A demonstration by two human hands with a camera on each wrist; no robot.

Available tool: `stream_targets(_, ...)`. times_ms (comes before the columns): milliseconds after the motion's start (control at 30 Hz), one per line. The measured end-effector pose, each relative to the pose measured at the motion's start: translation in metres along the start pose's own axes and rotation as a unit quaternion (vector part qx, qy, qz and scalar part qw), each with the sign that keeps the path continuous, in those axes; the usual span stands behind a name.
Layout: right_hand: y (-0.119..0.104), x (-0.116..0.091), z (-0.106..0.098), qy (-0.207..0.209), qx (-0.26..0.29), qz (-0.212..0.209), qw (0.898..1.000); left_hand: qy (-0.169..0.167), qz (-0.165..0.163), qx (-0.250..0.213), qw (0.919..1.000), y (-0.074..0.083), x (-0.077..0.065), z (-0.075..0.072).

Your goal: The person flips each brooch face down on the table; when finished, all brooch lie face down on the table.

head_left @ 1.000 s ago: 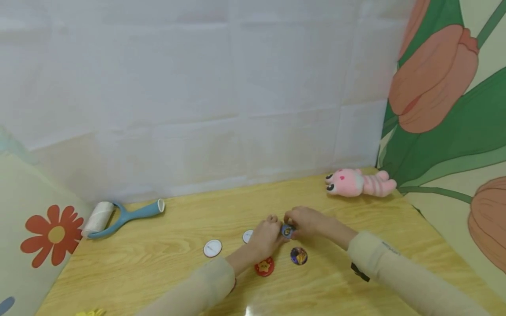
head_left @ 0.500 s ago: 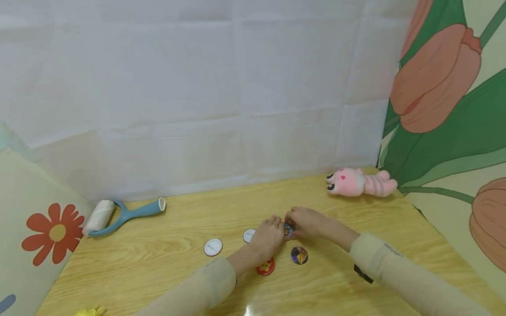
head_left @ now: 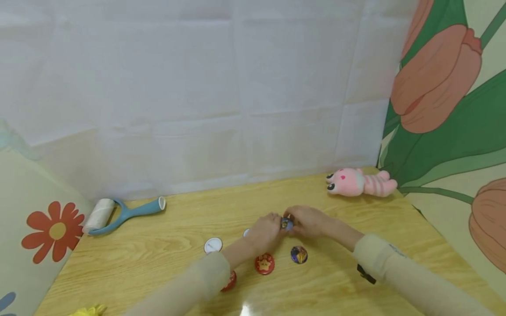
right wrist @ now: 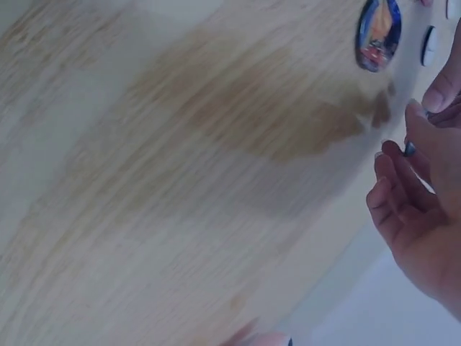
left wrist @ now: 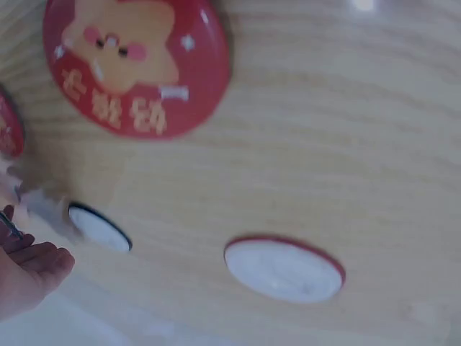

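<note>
A small round pin badge [head_left: 287,224] with a blue picture face is held between my two hands, tilted, just above the table. My right hand [head_left: 307,221] pinches it between thumb and fingers. From the other side my left hand [head_left: 264,233] grips its edge; the fingers partly cover it. Only a sliver of the badge shows in the right wrist view, by the right hand [right wrist: 425,216]. Below the hands lie a dark picture badge [head_left: 299,254] and a red star badge [head_left: 264,263], both face up. A white-backed badge [head_left: 213,245] lies left, pin side up.
Another white-backed badge [head_left: 246,232] is mostly hidden behind the left hand. The left sleeve partly covers a second red badge [head_left: 229,281]. A blue-handled roller [head_left: 134,213] lies back left, a pink plush toy [head_left: 359,182] back right, and something yellow [head_left: 90,310] at the front left.
The badge has been turned in the fingers and lifted slightly, its face in sight again. My left forearm has shifted a little left, uncovering more of both red badges.
</note>
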State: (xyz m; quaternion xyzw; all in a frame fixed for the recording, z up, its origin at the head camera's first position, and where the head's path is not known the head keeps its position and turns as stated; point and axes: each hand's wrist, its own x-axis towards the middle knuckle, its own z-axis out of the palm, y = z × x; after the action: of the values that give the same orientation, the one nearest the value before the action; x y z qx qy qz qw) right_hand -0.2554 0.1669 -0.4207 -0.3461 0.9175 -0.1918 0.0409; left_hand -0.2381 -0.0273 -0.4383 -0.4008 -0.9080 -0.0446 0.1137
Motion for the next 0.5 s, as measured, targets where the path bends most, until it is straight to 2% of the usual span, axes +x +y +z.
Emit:
stream_targets(100, -0.003, 0.004, -0.008, 0.027, 0.02, -0.011, 0.999, 0.008, -0.003, -0.033, 0.9994, -0.004, 0.001, -0.012)
stream_targets(200, -0.007, 0.007, -0.018, 0.053, 0.015, -0.036, 0.998, 0.011, -0.01, -0.061, 0.998, -0.007, 0.003, -0.026)
stream_targets(300, -0.013, 0.009, -0.028, 0.072, 0.016, -0.049, 0.996, 0.029, -0.013, -0.092, 0.9953, -0.01, 0.005, -0.037)
stream_targets(400, -0.017, 0.011, -0.036, 0.085, 0.018, -0.059, 0.994, 0.046, -0.004, -0.114, 0.9925, -0.014, 0.005, -0.047)
stream_targets(500, -0.022, 0.013, -0.041, 0.091, 0.02, -0.064, 0.994, 0.047, 0.007, -0.121, 0.9916, -0.017, 0.003, -0.058)
